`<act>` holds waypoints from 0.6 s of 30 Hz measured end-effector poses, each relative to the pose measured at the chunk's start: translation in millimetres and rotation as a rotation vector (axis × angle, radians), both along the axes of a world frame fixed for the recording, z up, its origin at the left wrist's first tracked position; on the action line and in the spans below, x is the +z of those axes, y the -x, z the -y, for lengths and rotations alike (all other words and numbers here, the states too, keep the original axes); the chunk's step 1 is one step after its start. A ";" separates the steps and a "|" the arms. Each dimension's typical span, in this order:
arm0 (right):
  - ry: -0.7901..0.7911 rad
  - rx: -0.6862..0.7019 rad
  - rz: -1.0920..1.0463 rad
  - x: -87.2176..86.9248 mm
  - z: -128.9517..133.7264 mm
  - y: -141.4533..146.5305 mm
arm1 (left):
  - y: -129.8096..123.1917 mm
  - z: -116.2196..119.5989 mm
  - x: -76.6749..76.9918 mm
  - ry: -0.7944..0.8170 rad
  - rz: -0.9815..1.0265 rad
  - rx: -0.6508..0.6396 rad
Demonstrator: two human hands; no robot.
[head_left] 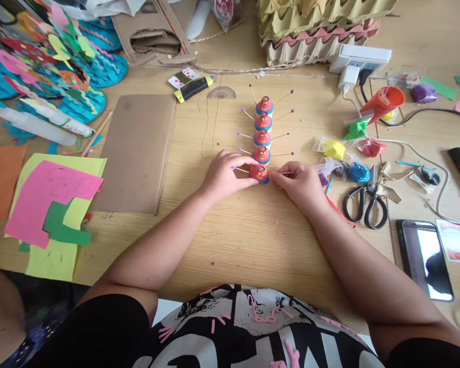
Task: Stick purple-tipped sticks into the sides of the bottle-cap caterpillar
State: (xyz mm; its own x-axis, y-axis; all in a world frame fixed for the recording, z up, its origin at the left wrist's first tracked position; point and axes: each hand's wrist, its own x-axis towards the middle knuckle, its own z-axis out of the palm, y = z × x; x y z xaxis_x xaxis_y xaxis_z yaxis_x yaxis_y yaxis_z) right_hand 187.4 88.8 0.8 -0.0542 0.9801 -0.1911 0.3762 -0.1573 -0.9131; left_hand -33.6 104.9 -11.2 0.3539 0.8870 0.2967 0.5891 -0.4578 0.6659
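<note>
Several small clay figures stand in a row running away from me, each a red dome with a smiling face, a blue rim and thin purple-tipped sticks as arms. Around the nearest clay figure my left hand closes, thumb and fingers on its left side. Just right of that figure, my right hand pinches a thin purple-tipped stick, whose inner end is hidden by the fingertips. Whether this stick touches the figure I cannot tell. Directly behind stands another clay figure, with a stick out to each side.
On the right lie black-handled scissors, bagged clay, a phone and a red cup. Cardboard and coloured paper are on the left. Egg trays and a power strip stand behind. Someone's arm shows lower left.
</note>
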 end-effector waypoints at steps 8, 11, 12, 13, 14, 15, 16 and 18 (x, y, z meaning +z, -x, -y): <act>-0.064 -0.011 0.029 1.7 2.6 4.6 | 0.2 -0.7 -0.5 0.004 -0.007 -0.005; -0.056 -0.009 0.010 1.6 2.7 4.2 | 0.5 -0.6 -0.8 -0.007 -0.011 -0.002; -0.046 -0.005 -0.002 1.5 2.6 3.9 | 0.6 -0.6 -0.9 -0.011 -0.012 0.000; -0.035 -0.002 -0.017 1.4 2.5 3.5 | 0.7 -0.5 -1.0 -0.012 -0.013 0.003; -0.024 0.000 -0.032 1.4 2.4 3.3 | 0.7 -0.4 -1.2 -0.010 -0.013 0.006; -0.015 -0.001 -0.046 1.4 2.4 3.2 | 0.7 -0.3 -1.4 -0.007 -0.014 0.010; -0.009 -0.005 -0.059 1.6 2.5 3.4 | 0.8 -0.2 -1.7 -0.006 -0.014 0.015; 0.002 -0.012 -0.081 2.5 2.9 4.3 | 0.9 -0.2 -2.3 -0.011 -0.017 0.023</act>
State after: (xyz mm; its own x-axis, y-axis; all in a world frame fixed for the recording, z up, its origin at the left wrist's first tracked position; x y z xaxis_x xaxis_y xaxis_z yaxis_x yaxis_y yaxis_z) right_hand 183.1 85.9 3.2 -0.0579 0.9805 -0.1880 0.2991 -0.1627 -0.9403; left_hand -34.5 105.1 -13.5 0.3383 0.8918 0.3005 0.6105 -0.4510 0.6511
